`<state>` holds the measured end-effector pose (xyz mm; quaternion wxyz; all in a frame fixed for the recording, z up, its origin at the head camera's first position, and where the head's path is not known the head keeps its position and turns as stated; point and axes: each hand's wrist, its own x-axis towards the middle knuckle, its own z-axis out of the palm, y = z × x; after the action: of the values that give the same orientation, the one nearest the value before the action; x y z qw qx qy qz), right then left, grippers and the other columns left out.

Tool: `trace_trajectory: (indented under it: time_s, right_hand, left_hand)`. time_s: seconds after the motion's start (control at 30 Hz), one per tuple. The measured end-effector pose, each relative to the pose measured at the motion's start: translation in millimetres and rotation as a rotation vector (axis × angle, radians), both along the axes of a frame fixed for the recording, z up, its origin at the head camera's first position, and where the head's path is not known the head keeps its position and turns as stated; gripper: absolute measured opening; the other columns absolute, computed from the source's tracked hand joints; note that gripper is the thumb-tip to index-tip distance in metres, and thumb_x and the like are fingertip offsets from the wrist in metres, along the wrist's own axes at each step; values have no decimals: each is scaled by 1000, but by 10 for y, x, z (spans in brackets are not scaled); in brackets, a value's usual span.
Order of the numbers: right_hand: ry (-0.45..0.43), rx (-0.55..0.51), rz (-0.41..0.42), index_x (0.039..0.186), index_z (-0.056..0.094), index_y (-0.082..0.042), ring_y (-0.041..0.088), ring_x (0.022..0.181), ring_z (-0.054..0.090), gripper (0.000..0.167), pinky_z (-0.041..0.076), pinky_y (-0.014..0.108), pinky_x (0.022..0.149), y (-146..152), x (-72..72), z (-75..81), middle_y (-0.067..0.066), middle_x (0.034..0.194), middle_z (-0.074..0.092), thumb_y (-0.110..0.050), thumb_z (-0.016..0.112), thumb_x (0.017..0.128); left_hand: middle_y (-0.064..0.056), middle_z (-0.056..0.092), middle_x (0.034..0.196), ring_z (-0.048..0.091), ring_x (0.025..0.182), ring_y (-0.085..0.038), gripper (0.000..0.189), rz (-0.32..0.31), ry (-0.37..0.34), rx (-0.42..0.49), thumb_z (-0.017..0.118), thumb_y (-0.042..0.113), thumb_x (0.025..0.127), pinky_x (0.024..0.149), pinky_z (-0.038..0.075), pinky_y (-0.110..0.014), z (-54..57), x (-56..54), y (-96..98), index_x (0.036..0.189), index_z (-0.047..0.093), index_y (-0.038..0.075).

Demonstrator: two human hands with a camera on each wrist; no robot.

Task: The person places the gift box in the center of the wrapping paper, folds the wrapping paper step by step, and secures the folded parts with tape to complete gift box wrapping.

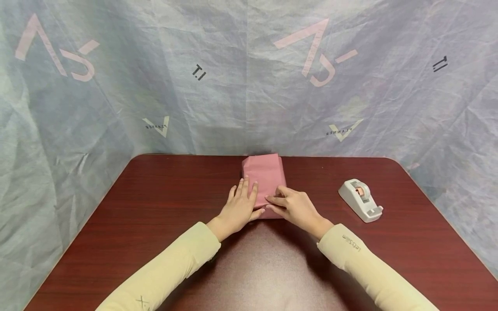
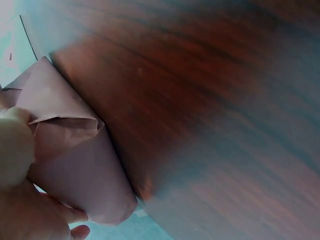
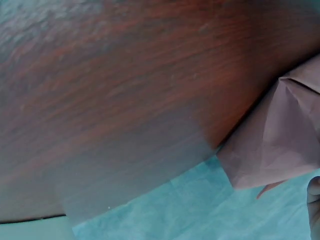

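Observation:
A box-shaped package wrapped in pink paper [image 1: 266, 170] lies at the far middle of the table. Spread over its left side, my left hand [image 1: 238, 208] rests on the top with straight fingers, the thumb near the close end. My right hand [image 1: 299, 209] bends its fingers at the near right edge, where thumb and index finger pinch the paper's fold. In the left wrist view the folded end of the paper [image 2: 67, 130] gapes like a pocket beside the left thumb. A slanted paper fold [image 3: 285, 135] shows in the right wrist view, with just a fingertip at the border.
A white tape dispenser [image 1: 362, 201] with a small roll stands to the right on the dark red wood table [image 1: 175, 185]. Behind the table's far edge hangs a pale printed cloth [image 1: 218, 99], which also covers both sides.

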<state>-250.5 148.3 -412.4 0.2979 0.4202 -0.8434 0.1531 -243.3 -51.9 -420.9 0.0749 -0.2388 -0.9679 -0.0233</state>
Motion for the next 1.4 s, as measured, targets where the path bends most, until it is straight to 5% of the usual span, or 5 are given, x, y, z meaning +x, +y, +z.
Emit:
trace_trajectory:
  time_s: [0.57, 0.73, 0.93, 1.17, 1.4]
  right_hand:
    - [-361, -179, -56, 89, 75, -18, -1, 55, 40, 16, 36, 17, 49, -62, -23, 38, -8, 72, 52, -25, 74, 75]
    - [-343, -114, -77, 99, 72, -20, 5, 68, 43, 26, 36, 19, 52, -5, -14, 28, -8, 84, 51, -29, 74, 75]
    - [-241, -2, -88, 117, 60, -14, 24, 102, 44, 58, 40, 39, 83, 66, -45, -55, 7, 115, 50, -31, 81, 65]
    - [-214, 67, -107, 125, 53, -11, 29, 113, 43, 65, 37, 46, 94, 81, -44, -79, 11, 124, 48, -34, 78, 69]
    - [-387, -69, -46, 123, 56, -11, 27, 115, 38, 57, 37, 45, 94, 123, -61, -35, 11, 127, 47, -31, 75, 73]
  left_hand:
    - [-29, 25, 144, 29, 134, -38, 79, -13, 108, -38, 48, 53, 87, 106, 28, -49, -12, 7, -14, 143, 25, 2]
    - [-28, 27, 144, 30, 133, -37, 77, -9, 130, -52, 46, 54, 88, 107, 26, -48, -26, -3, -8, 142, 27, 3]
    - [-29, 26, 144, 29, 133, -39, 78, -21, 109, -39, 47, 54, 88, 106, 26, -49, 0, 0, -19, 143, 26, 2]
    - [-29, 23, 145, 27, 134, -39, 98, -38, 82, -36, 68, 54, 72, 105, 28, -50, 17, 6, -38, 142, 25, 1]
    - [-29, 21, 146, 26, 135, -39, 93, -32, 73, -18, 68, 48, 74, 105, 28, -50, -1, -2, -35, 143, 24, 2]
